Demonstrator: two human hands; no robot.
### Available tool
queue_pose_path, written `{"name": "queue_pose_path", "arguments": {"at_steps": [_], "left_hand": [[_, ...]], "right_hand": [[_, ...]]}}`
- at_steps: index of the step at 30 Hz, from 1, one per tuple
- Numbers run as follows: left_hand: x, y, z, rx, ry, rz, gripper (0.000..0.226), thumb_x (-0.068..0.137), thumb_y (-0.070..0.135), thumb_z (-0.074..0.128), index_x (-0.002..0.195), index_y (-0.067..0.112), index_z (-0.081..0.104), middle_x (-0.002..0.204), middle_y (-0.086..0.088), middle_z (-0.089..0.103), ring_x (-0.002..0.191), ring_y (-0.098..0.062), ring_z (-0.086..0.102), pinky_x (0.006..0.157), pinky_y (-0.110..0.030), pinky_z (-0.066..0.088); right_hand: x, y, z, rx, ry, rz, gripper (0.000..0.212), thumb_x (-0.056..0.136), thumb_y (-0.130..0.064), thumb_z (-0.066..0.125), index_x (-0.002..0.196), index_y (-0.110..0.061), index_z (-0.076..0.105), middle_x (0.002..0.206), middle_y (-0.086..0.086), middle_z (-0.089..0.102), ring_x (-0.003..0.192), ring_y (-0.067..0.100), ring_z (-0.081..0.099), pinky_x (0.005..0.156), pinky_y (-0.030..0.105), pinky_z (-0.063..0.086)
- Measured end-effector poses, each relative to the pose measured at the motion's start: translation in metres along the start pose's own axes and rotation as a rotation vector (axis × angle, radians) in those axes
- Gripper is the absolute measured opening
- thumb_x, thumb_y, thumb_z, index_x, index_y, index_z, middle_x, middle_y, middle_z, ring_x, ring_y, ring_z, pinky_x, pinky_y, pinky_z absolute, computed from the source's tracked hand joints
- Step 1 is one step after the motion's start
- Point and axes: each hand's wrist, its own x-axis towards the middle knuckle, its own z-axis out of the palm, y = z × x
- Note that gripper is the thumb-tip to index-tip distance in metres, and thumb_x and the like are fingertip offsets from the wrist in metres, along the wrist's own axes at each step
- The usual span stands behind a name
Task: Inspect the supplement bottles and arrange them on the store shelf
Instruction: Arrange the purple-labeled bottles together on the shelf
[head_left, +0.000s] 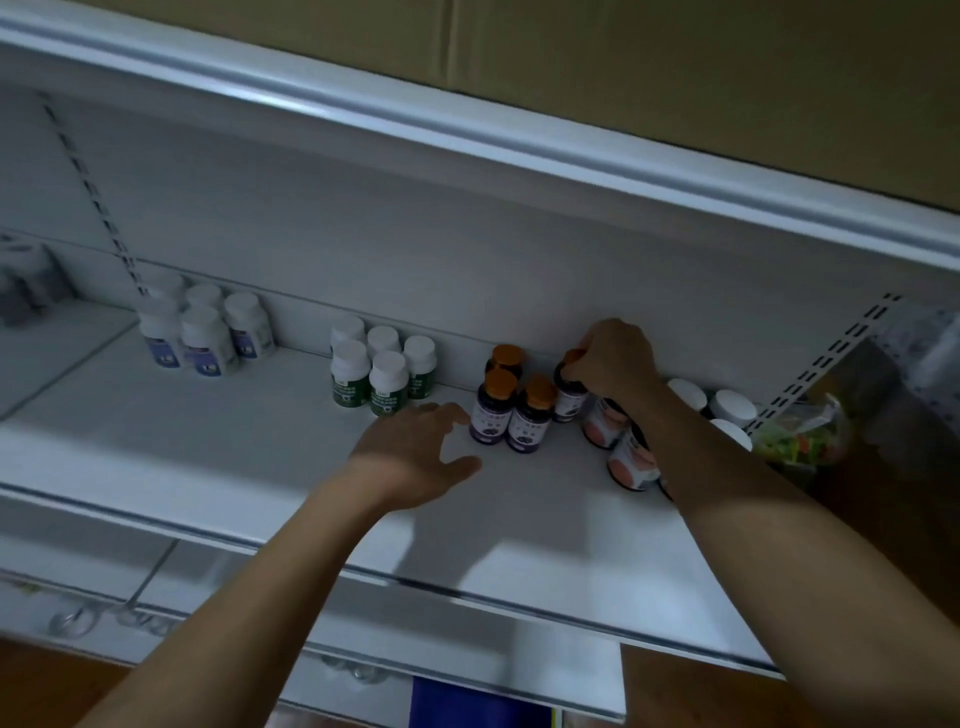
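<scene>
On the white shelf (218, 431) stand groups of supplement bottles. My right hand (615, 356) grips the orange cap of a dark purple-labelled bottle (570, 397) at the back. Three more orange-capped purple bottles (511, 410) stand just left of it. My left hand (415, 457) hovers open over the shelf, fingertips close to the front purple bottle. Pink-labelled dark bottles (626, 457) lie partly hidden under my right forearm. White bottles with green labels (382, 376) and with blue labels (205, 332) stand further left.
White-capped bottles (727, 410) stand at the far right behind my right arm. A bag of colourful items (802, 436) sits beyond the slotted upright. A shelf edge (467, 150) with cardboard boxes overhangs above. A lower shelf (363, 649) shows below.
</scene>
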Motion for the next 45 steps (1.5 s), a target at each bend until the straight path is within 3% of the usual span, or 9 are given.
{"name": "queue_pose_path", "arguments": {"at_steps": [7,11,15,22,26,30,34,39,45], "left_hand": [[0.003,-0.020,0.003,0.098,-0.003,0.034,0.055,0.094,0.055,0.050,0.141,0.030,0.038,0.138,0.005,0.051,0.124,-0.017,0.050,0.099,-0.032,0.037],[0.007,-0.031,0.004,0.076,0.010,0.053,0.054,0.094,0.054,0.050,0.140,0.029,0.039,0.138,0.005,0.051,0.125,-0.016,0.050,0.099,-0.033,0.036],[0.011,-0.035,0.002,0.040,0.022,0.078,0.053,0.093,0.053,0.052,0.139,0.029,0.041,0.135,0.005,0.053,0.123,-0.016,0.051,0.098,-0.031,0.037],[0.017,-0.048,0.001,0.014,0.006,0.104,0.054,0.092,0.053,0.054,0.139,0.028,0.042,0.133,0.005,0.055,0.120,-0.016,0.053,0.098,-0.030,0.038],[0.020,-0.052,0.002,0.048,0.040,0.135,0.054,0.092,0.052,0.053,0.139,0.027,0.043,0.134,0.003,0.054,0.124,-0.016,0.050,0.101,-0.033,0.038],[0.023,-0.055,0.001,0.090,0.088,0.170,0.053,0.092,0.053,0.052,0.138,0.026,0.044,0.133,0.003,0.055,0.123,-0.018,0.050,0.102,-0.035,0.039],[0.023,-0.058,0.000,0.095,0.100,0.199,0.052,0.093,0.053,0.051,0.137,0.027,0.045,0.132,0.003,0.055,0.122,-0.018,0.050,0.101,-0.035,0.039],[0.021,-0.065,-0.006,0.091,0.105,0.217,0.051,0.093,0.051,0.052,0.137,0.027,0.045,0.132,0.004,0.055,0.121,-0.018,0.050,0.099,-0.034,0.037],[0.025,-0.068,-0.021,0.143,0.161,0.246,0.048,0.093,0.052,0.050,0.132,0.024,0.050,0.125,0.002,0.059,0.117,-0.021,0.053,0.094,-0.035,0.040]], "right_hand": [[0.015,-0.012,0.020,0.157,-0.009,0.231,0.044,0.069,-0.019,0.083,0.055,-0.010,0.043,0.056,0.006,0.048,0.048,0.015,0.045,0.041,0.024,0.030],[0.020,-0.021,0.029,0.234,-0.036,0.326,0.035,0.066,-0.017,0.084,0.059,-0.009,0.051,0.064,0.011,0.059,0.058,0.022,0.058,0.048,0.027,0.042],[0.021,-0.030,0.038,0.241,-0.058,0.361,0.033,0.069,-0.015,0.081,0.065,-0.008,0.050,0.068,0.010,0.056,0.060,0.020,0.054,0.048,0.028,0.041],[0.028,-0.042,0.028,0.093,-0.179,0.310,0.030,0.082,-0.020,0.071,0.066,-0.011,0.047,0.069,0.005,0.050,0.067,0.019,0.052,0.060,0.027,0.044],[0.032,-0.056,0.027,-0.033,-0.025,0.146,0.034,0.083,-0.029,0.069,0.064,-0.012,0.046,0.068,0.004,0.050,0.071,0.024,0.055,0.048,0.025,0.031],[0.029,-0.074,0.044,-0.168,-0.045,0.117,0.040,0.081,-0.038,0.071,0.066,-0.015,0.042,0.070,0.002,0.047,0.074,0.024,0.055,0.058,0.028,0.039],[0.028,-0.081,0.061,-0.279,-0.015,0.142,0.029,0.088,-0.034,0.065,0.079,-0.010,0.051,0.073,0.002,0.049,0.076,0.024,0.054,0.067,0.032,0.043],[0.024,-0.081,0.066,-0.233,0.056,0.133,0.018,0.089,-0.028,0.060,0.091,-0.010,0.057,0.085,0.006,0.058,0.081,0.027,0.059,0.070,0.033,0.044],[0.010,-0.089,0.036,-0.013,0.211,0.130,0.030,0.083,-0.033,0.066,0.103,-0.013,0.055,0.094,0.006,0.062,0.085,0.026,0.059,0.068,0.032,0.044]]}}
